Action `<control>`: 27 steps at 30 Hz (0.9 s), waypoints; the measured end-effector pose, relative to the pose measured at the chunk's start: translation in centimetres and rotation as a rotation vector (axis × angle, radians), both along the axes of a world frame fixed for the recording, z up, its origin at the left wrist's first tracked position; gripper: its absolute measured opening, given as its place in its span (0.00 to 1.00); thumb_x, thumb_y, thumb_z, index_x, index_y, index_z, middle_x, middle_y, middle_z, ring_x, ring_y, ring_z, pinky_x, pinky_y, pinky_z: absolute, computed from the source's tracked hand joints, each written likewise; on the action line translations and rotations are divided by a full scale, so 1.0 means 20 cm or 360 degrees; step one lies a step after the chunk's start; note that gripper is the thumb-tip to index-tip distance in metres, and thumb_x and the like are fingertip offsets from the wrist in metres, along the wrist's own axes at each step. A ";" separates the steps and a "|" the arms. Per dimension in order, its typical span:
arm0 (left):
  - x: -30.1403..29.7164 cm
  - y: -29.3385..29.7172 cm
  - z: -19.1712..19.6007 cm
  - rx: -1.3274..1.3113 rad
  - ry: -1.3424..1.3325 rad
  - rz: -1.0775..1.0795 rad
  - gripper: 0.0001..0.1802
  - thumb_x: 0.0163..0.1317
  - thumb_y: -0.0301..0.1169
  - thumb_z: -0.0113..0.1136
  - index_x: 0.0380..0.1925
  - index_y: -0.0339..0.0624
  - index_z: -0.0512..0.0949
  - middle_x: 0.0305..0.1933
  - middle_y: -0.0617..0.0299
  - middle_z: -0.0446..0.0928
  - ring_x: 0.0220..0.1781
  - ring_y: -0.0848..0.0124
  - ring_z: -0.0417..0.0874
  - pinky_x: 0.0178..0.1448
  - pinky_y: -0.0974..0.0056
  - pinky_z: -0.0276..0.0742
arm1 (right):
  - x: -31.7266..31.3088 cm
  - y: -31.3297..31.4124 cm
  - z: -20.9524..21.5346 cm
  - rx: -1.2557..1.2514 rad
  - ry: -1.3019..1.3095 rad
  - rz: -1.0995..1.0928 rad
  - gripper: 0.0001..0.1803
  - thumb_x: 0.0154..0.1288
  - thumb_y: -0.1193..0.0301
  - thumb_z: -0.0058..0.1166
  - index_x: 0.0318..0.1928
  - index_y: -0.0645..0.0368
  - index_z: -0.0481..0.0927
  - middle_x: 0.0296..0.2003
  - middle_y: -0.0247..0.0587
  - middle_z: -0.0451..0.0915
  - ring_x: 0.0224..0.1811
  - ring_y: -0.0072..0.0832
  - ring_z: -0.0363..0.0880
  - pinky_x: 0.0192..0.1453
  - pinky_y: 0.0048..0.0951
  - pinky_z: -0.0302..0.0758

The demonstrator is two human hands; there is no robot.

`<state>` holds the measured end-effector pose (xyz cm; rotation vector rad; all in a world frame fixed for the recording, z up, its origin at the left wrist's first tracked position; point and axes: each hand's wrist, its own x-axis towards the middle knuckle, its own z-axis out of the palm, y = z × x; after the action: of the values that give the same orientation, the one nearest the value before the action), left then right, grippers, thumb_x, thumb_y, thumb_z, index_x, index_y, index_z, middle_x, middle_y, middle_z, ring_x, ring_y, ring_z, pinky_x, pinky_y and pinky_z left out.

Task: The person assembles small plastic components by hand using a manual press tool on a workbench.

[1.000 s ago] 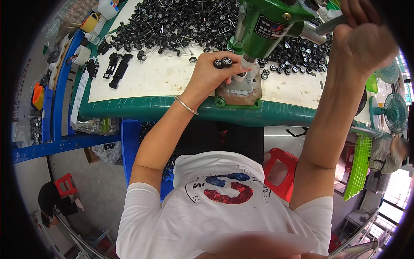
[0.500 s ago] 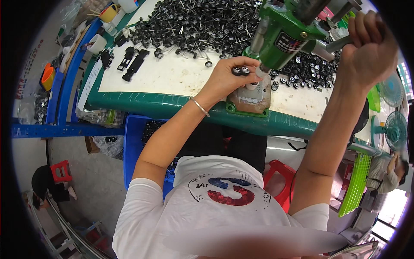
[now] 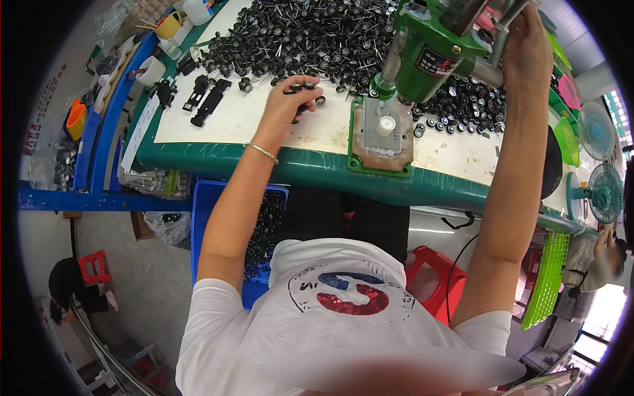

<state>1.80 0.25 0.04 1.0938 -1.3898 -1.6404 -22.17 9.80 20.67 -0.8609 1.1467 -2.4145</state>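
The left hand (image 3: 281, 109) had moved left from beneath the one green press (image 3: 426, 59) to above the tabletop (image 3: 261, 129), fingers curled around at least two black wheels (image 3: 308, 86), others perhaps hidden. One white holder (image 3: 386, 124) stood uncovered. The right hand (image 3: 527, 43) was by the lever (image 3: 500, 43), its grip unclear.

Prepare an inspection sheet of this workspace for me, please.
Surface: green-edged table with a pale, stained covering.
Job's things: green press; white round piece on its base.
Clutter: heap of wheels and axles towards the back; long black parts on the left.
Grips: left grip holds small wheels away from the press; right grip at the lever, fingers partly hidden.
Cables: thin dark cord near a red stool.
Surroundings: blue bin of small dark parts below the table edge; teal fans at right.
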 end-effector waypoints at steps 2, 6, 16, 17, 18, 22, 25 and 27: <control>-0.01 -0.03 0.00 -0.0285 -0.0245 -0.0087 0.10 0.53 0.30 0.67 0.37 0.46 0.84 0.26 0.67 0.78 0.26 0.76 0.79 0.28 0.70 0.68 | -0.28 0.06 -0.20 -0.0081 0.0076 -0.0018 0.10 0.69 0.67 0.51 0.38 0.62 0.78 0.24 0.31 0.74 0.19 0.16 0.66 0.21 0.17 0.57; 0.03 -0.10 -0.13 -0.1122 -0.0642 -0.0145 0.10 0.53 0.29 0.66 0.37 0.46 0.84 0.30 0.63 0.80 0.31 0.69 0.81 0.37 0.67 0.74 | -0.34 0.20 -0.55 0.0797 0.0543 0.0076 0.11 0.67 0.64 0.54 0.42 0.58 0.81 0.23 0.32 0.78 0.28 0.16 0.75 0.32 0.22 0.71; -0.06 -0.01 -0.04 -0.0800 -0.0378 -0.0081 0.13 0.54 0.34 0.69 0.36 0.40 0.84 0.33 0.68 0.79 0.29 0.75 0.77 0.29 0.71 0.70 | -0.11 0.42 -1.09 0.1405 0.1938 0.0049 0.12 0.60 0.67 0.59 0.44 0.55 0.79 0.40 0.35 0.75 0.33 0.30 0.78 0.39 0.33 0.74; -0.05 0.00 -0.01 -0.0400 -0.0225 -0.0097 0.12 0.55 0.35 0.69 0.36 0.41 0.83 0.33 0.69 0.79 0.29 0.79 0.76 0.26 0.74 0.67 | -0.12 0.41 -1.10 0.1377 0.1916 0.0031 0.10 0.62 0.67 0.57 0.42 0.56 0.79 0.40 0.36 0.76 0.32 0.31 0.79 0.38 0.33 0.74; -0.05 0.01 0.01 -0.0001 -0.0069 -0.0110 0.11 0.56 0.35 0.68 0.36 0.41 0.83 0.32 0.69 0.78 0.28 0.83 0.75 0.23 0.76 0.63 | -0.12 0.42 -1.10 0.1368 0.1916 0.0039 0.10 0.62 0.67 0.57 0.42 0.56 0.79 0.40 0.36 0.76 0.32 0.31 0.79 0.38 0.33 0.74; -0.09 0.06 0.01 0.0442 0.0615 -0.0230 0.13 0.59 0.29 0.64 0.43 0.38 0.79 0.37 0.60 0.82 0.31 0.82 0.79 0.22 0.79 0.62 | -0.12 0.38 -1.08 0.1102 0.1677 0.0023 0.08 0.63 0.69 0.57 0.41 0.59 0.80 0.38 0.37 0.78 0.29 0.28 0.78 0.36 0.27 0.74; -0.11 0.11 0.03 0.0466 0.0613 -0.0300 0.14 0.59 0.26 0.64 0.45 0.34 0.78 0.41 0.57 0.83 0.38 0.79 0.83 0.23 0.79 0.63 | -0.03 0.33 -0.99 0.0869 0.0691 0.0410 0.11 0.65 0.72 0.56 0.46 0.62 0.81 0.36 0.33 0.81 0.34 0.17 0.77 0.38 0.22 0.73; -0.13 0.15 0.05 0.0404 0.0552 -0.0336 0.13 0.58 0.26 0.65 0.43 0.34 0.80 0.39 0.58 0.83 0.40 0.77 0.84 0.25 0.78 0.65 | 0.02 0.30 -0.96 0.0913 0.0631 0.0575 0.12 0.65 0.71 0.57 0.46 0.62 0.81 0.35 0.33 0.81 0.34 0.17 0.76 0.38 0.21 0.73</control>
<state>-0.88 3.33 1.08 0.7650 -1.1202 -2.0899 -21.83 15.89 1.39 -1.2359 1.5531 -1.5406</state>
